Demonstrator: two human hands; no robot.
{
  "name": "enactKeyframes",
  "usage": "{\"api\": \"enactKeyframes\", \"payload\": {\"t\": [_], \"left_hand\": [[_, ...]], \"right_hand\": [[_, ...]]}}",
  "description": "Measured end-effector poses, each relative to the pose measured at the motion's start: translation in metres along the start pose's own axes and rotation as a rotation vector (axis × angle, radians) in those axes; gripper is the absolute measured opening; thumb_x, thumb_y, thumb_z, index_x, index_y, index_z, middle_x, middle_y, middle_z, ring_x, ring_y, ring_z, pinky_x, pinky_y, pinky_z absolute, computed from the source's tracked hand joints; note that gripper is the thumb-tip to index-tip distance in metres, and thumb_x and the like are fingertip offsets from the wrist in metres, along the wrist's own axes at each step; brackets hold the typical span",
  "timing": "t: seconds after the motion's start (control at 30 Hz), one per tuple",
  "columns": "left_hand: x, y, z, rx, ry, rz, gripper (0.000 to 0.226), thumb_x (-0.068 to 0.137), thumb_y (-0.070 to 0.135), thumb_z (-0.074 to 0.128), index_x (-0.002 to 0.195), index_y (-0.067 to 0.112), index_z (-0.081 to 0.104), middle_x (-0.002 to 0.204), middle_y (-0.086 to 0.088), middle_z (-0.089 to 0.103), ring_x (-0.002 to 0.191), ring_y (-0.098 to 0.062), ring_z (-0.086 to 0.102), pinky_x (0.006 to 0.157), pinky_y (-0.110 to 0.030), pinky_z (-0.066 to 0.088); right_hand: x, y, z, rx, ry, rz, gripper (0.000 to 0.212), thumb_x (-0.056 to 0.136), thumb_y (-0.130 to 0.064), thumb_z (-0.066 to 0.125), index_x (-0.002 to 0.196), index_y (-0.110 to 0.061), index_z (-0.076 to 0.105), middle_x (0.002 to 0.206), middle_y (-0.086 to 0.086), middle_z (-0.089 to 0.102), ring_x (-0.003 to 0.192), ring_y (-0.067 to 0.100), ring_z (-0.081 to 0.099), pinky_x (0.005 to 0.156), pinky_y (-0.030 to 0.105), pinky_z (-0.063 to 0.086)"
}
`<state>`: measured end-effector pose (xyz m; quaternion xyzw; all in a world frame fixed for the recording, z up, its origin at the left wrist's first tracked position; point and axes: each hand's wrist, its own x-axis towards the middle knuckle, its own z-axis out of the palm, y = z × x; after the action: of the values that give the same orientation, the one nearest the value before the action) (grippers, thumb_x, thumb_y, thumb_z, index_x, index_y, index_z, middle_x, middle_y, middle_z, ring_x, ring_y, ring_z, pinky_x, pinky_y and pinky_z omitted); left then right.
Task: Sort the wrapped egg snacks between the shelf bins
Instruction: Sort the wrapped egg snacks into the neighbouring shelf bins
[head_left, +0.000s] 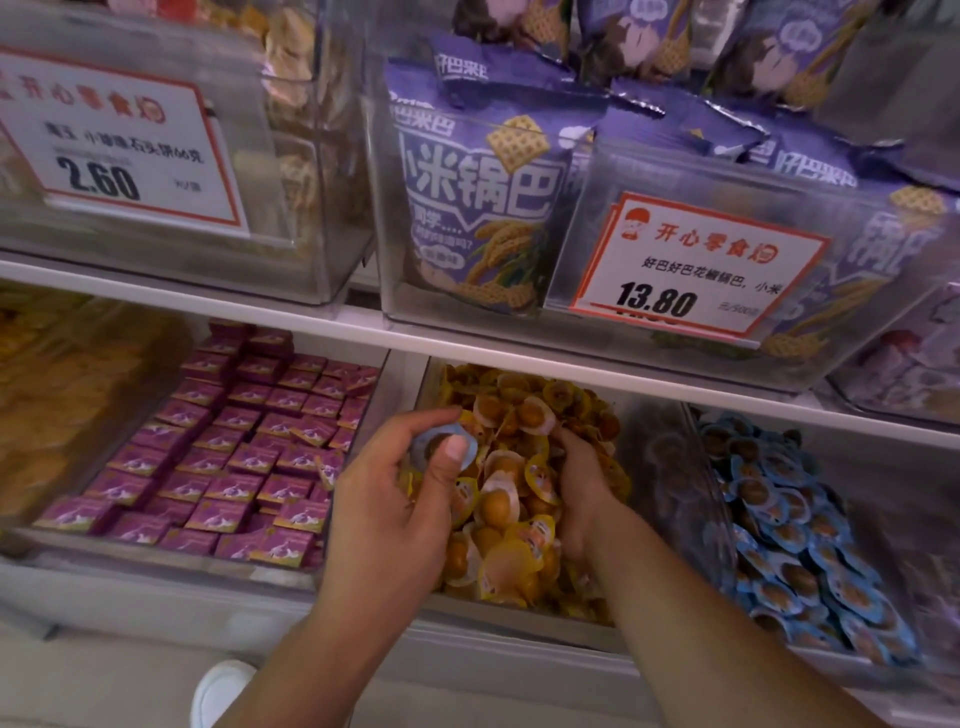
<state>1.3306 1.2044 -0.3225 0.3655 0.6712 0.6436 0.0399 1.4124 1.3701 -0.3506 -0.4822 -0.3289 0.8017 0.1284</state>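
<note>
the left hand pinches a blue egg over the yellow bin; the blue bin lies rightward, beyond the right hand, whose grip is buried, unreadable.

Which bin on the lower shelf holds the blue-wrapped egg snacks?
The rightmost bin, filled with blue-wrapped egg snacks. The middle bin holds yellow-wrapped ones, and the left bin holds purple packets.

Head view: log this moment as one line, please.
left hand: pinches blue-wrapped egg snack | right hand: digging in yellow egg bin | blue egg bin: right neighbour | step: blue stray not yet moved
</note>
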Motion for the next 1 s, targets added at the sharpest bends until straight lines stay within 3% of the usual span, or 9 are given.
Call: {"api": "enactKeyframes", "payload": {"t": [0.13, 0.23, 0.33, 0.43, 0.53, 0.67, 0.77, 0.87, 1.0], "left_hand": [[0.001, 0.001, -0.001, -0.019, 0.018, 0.006, 0.014, 0.096, 0.043, 0.058, 0.108, 0.041, 0.065, 0.099, 0.021, 0.070, 0.092, -0.001, 0.067, 0.069, -0.006, 0.045], [0.003, 0.000, -0.002, -0.007, 0.029, 0.006, 0.016, 0.096, 0.047, 0.056, 0.108, 0.041, 0.065, 0.098, 0.021, 0.069, 0.090, -0.001, 0.067, 0.066, -0.006, 0.044], [0.003, -0.001, -0.002, -0.017, 0.039, -0.002, 0.016, 0.096, 0.049, 0.056, 0.107, 0.043, 0.065, 0.097, 0.020, 0.069, 0.088, -0.001, 0.067, 0.065, -0.006, 0.045], [0.005, -0.001, -0.002, -0.060, 0.049, -0.013, 0.017, 0.095, 0.050, 0.056, 0.107, 0.042, 0.065, 0.094, 0.020, 0.070, 0.084, -0.001, 0.067, 0.065, -0.008, 0.047], [0.008, -0.003, -0.003, -0.133, 0.072, -0.043, 0.015, 0.095, 0.046, 0.058, 0.106, 0.043, 0.066, 0.088, 0.018, 0.070, 0.075, 0.000, 0.065, 0.061, -0.012, 0.048], [0.011, -0.004, -0.006, -0.195, 0.089, -0.079, 0.016, 0.092, 0.047, 0.058, 0.104, 0.042, 0.068, 0.095, 0.014, 0.073, 0.087, -0.007, 0.069, 0.066, -0.012, 0.050], [0.012, -0.004, -0.005, -0.230, 0.086, -0.097, 0.020, 0.090, 0.050, 0.058, 0.105, 0.040, 0.069, 0.096, 0.010, 0.073, 0.090, -0.011, 0.070, 0.069, -0.017, 0.051], [0.012, -0.003, -0.003, -0.213, 0.087, -0.091, 0.020, 0.091, 0.049, 0.059, 0.105, 0.039, 0.069, 0.095, 0.011, 0.073, 0.089, -0.011, 0.069, 0.069, -0.015, 0.051], [0.011, -0.003, -0.004, -0.193, 0.077, -0.083, 0.019, 0.092, 0.048, 0.059, 0.106, 0.040, 0.068, 0.096, 0.012, 0.073, 0.090, -0.009, 0.069, 0.071, -0.014, 0.051]], "right_hand": [[0.005, -0.015, 0.002, 0.110, -0.097, -0.038, 0.065, 0.087, -0.058, 0.050, 0.124, -0.008, 0.068, 0.125, 0.021, 0.066, 0.119, 0.040, 0.060, 0.109, 0.052, 0.041], [0.006, -0.030, 0.001, 0.160, -0.162, -0.068, 0.057, 0.090, -0.053, 0.047, 0.123, -0.008, 0.061, 0.110, 0.016, 0.067, 0.102, 0.033, 0.065, 0.093, 0.046, 0.052], [-0.002, -0.039, 0.000, 0.151, -0.235, -0.116, 0.065, 0.095, -0.059, 0.038, 0.127, -0.009, 0.063, 0.123, 0.022, 0.065, 0.111, 0.043, 0.063, 0.090, 0.058, 0.051], [-0.018, -0.048, 0.006, 0.147, -0.269, -0.239, 0.040, 0.104, -0.031, 0.040, 0.118, -0.002, 0.063, 0.111, 0.015, 0.063, 0.081, 0.023, 0.070, 0.068, 0.035, 0.057], [-0.036, -0.055, -0.002, -0.217, -0.073, -0.395, 0.038, 0.106, -0.012, 0.035, 0.126, 0.008, 0.060, 0.120, 0.022, 0.066, 0.061, 0.005, 0.068, 0.051, 0.018, 0.051], [-0.057, -0.051, -0.022, -0.743, 0.180, -0.605, 0.028, 0.099, -0.029, 0.053, 0.106, -0.013, 0.074, 0.104, 0.008, 0.076, 0.094, 0.019, 0.071, 0.075, 0.027, 0.054], [-0.077, -0.035, -0.029, -0.926, -0.076, -0.440, 0.030, 0.100, -0.029, 0.051, 0.089, -0.018, 0.077, 0.086, 0.004, 0.077, 0.085, 0.021, 0.074, 0.084, 0.041, 0.056], [-0.084, -0.003, -0.025, -1.250, -0.318, -0.134, 0.052, 0.092, -0.055, 0.041, 0.090, -0.018, 0.077, 0.086, -0.001, 0.077, 0.080, 0.015, 0.073, 0.076, 0.032, 0.055], [-0.063, 0.001, -0.015, -1.100, -0.067, -0.505, 0.040, 0.078, -0.051, 0.043, 0.079, -0.024, 0.073, 0.069, 0.008, 0.072, 0.058, 0.025, 0.066, 0.051, 0.031, 0.049]]}}
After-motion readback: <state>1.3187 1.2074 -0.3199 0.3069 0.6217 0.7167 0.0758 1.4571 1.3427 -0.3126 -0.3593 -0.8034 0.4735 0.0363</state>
